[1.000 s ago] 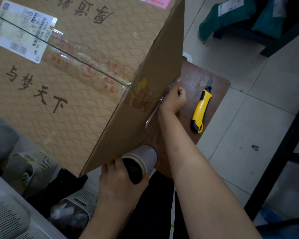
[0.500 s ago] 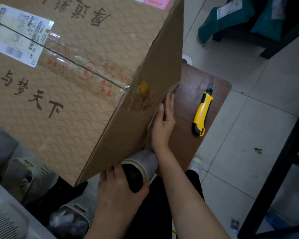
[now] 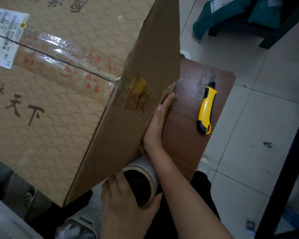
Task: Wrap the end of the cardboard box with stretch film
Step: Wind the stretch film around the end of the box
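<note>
Roll (image 3: pixel 146 167) in left hand (image 3: pixel 126 204) sits at box's (image 3: pixel 59 128) lower edge.

**Brown bench on a tiled floor**

The bench (image 3: pixel 188 121) has a dark brown wooden top with rounded corners, and its surface is scuffed and slightly glossy. The box (image 3: pixel 76 100) sits on its left part, with the taped end face turned toward the bare wood. The box's near corner juts out past the bench's edge. A knife (image 3: pixel 206 107), yellow with black trim and its blade tip showing, lies flat near the right edge. It is apart from the box, blade end pointing away from the person. Below, the floor (image 3: pixel 248 169) is pale square tile with grey joints and a few dark specks. White slatted baskets (image 3: pixel 86 219) stand on it at lower left, beneath the box's overhanging corner.
</note>
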A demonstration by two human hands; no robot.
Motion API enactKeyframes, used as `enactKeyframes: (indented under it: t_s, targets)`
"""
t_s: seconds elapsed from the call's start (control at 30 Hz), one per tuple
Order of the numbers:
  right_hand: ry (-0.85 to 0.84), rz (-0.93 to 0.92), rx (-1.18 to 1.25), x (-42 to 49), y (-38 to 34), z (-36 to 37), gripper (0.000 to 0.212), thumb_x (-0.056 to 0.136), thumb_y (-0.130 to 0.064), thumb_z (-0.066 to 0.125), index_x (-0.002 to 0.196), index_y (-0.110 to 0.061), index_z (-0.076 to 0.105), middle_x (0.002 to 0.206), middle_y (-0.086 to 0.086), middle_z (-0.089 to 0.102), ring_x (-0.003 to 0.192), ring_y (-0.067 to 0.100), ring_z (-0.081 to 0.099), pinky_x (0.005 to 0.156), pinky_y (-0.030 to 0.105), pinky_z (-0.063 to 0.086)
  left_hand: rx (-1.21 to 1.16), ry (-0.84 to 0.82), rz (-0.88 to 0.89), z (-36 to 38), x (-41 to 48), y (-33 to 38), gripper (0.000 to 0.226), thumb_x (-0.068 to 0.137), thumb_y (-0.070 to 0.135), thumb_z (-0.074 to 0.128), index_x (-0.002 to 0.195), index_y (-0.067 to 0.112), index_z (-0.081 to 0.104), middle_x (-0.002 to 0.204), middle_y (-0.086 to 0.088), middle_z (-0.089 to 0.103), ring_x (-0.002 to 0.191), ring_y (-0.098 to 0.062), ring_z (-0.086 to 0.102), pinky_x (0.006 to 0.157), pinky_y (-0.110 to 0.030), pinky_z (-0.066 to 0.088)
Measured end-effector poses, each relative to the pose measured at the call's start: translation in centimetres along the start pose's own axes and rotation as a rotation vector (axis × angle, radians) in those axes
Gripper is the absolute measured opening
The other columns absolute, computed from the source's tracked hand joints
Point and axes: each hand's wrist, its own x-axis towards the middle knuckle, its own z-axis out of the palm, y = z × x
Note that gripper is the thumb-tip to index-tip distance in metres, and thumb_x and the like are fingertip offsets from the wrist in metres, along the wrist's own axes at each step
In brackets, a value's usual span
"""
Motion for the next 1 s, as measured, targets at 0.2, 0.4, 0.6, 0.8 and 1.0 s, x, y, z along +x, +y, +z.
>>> enactKeyframes:
  t_s: [0.2, 0.4, 0.6, 0.8, 1.0]
  targets:
    - [-0.119, 0.103, 0.173, 0.2, -0.7, -1.6, 0.065, 0.101, -0.032, 0.029, 0.147, -0.029, -0.017, 0.154, -0.022, -0.003, 0.141, -0.008, 0.0, 0.119, 0.029, 0.006, -0.013, 0.009, 0.053, -0.9, 0.2, -0.4, 0.11, 0.018, 0.044, 0.091, 0.102, -0.019, 0.058, 0.087, -0.032, 0.064, 0.077, -0.046, 0.065, 0.076, -0.056, 0.05]
    - [0.01, 0.234, 0.439, 1.1, -1.4, -2.6, 0.061, 0.101, -0.02, 0.038, 0.151, -0.024, 0.005, 0.157, -0.007, 0.023, 0.139, 0.004, 0.025, 0.119, 0.033, 0.018, -0.015, 0.04, 0.085, -1.1, 0.5, -1.6, 0.1, 0.014, 0.039, 0.091, 0.092, -0.016, 0.061, 0.078, -0.028, 0.065, 0.068, -0.044, 0.065, 0.068, -0.052, 0.052]
    - [0.159, 0.346, 0.643, 2.2, -1.7, -5.5, 0.046, 0.102, -0.02, 0.036, 0.147, -0.022, 0.028, 0.146, 0.009, 0.045, 0.132, 0.023, 0.046, 0.109, 0.041, 0.037, 0.034, -0.002, 0.094, -1.4, 1.1, -3.3, 0.088, 0.022, 0.042, 0.093, 0.085, -0.01, 0.061, 0.069, -0.021, 0.062, 0.06, -0.041, 0.062, 0.057, -0.047, 0.052]
    - [0.324, 0.25, 0.164, -1.5, -1.2, -5.3, 0.03, 0.095, -0.002, 0.046, 0.123, -0.002, 0.058, 0.123, 0.016, 0.06, 0.115, 0.019, 0.059, 0.102, 0.04, 0.047, 0.044, 0.03, 0.09, -1.1, 0.7, -2.9, 0.106, 0.022, 0.047, 0.091, 0.096, -0.018, 0.053, 0.071, -0.03, 0.061, 0.058, -0.043, 0.062, 0.054, -0.048, 0.053]
    - [0.0, 0.022, 0.002, -4.0, -2.9, -3.7, 0.05, 0.099, -0.022, 0.047, 0.144, -0.033, 0.031, 0.146, -0.012, 0.03, 0.132, -0.002, 0.033, 0.101, 0.007, 0.035, 0.029, 0.037, 0.035, -0.8, 0.4, -3.3, 0.122, 0.042, 0.057, 0.084, 0.125, -0.019, 0.04, 0.101, -0.034, 0.06, 0.088, -0.048, 0.057, 0.076, -0.049, 0.05]
